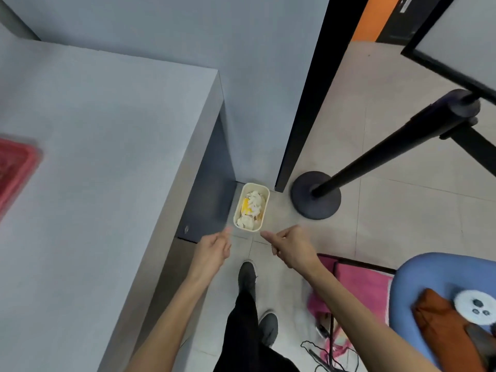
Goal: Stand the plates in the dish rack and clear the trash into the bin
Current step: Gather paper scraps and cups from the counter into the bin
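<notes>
The bin (254, 185) sits on the floor (375, 210), just beside the end of the tabletop (94, 130). It is small and pale. It has trash (252, 208) in it: white crumpled bits and something yellow.

Both arms reach out toward the bin. The left grip (214, 248) hangs near the bin's near left corner. Its fingers are loosely curled, and nothing can be seen in it. The right grip (292, 248) is near the bin's near right corner. Its fingers are curled in with the thumb sticking out, and it looks empty too. Neither one touches the bin.

I think this is the trash step, and this trash looks like it is in already. No plates and no rack can be seen. A red thing (13, 167) at the far left of the tabletop is too blurry to name.

Next, I think the person needs to turn to the tabletop. Then they can look for more trash or plates and pick them up one at a time.
</notes>
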`<state>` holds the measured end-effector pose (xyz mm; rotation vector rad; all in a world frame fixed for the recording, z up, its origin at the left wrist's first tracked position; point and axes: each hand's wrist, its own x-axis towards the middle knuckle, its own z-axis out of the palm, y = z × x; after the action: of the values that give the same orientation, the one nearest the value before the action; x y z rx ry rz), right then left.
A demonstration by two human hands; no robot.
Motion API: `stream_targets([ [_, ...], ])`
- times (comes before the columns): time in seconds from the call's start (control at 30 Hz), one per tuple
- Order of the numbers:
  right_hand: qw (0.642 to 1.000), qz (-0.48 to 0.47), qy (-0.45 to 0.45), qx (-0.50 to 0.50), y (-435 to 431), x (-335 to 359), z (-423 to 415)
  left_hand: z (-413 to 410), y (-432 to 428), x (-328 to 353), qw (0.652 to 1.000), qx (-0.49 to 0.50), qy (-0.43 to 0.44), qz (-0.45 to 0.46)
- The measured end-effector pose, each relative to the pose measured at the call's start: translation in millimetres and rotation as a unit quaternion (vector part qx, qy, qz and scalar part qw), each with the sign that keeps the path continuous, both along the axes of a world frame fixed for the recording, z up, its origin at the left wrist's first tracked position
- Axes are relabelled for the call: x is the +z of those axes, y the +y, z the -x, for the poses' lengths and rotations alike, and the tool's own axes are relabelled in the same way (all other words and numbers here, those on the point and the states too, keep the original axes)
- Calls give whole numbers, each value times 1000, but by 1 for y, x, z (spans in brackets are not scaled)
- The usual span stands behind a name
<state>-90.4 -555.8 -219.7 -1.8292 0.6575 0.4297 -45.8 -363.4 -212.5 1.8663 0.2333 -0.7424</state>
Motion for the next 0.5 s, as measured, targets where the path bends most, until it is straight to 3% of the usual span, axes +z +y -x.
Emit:
stream_targets([
  [0.3, 994, 85, 61, -17, -35, -149, -59, -76, -38, -164, 998, -36, 42, -9],
  [0.5, 992, 73, 97, -12, -42, -261, -86, -104, -52, -292, 997, -17, 64, -33],
])
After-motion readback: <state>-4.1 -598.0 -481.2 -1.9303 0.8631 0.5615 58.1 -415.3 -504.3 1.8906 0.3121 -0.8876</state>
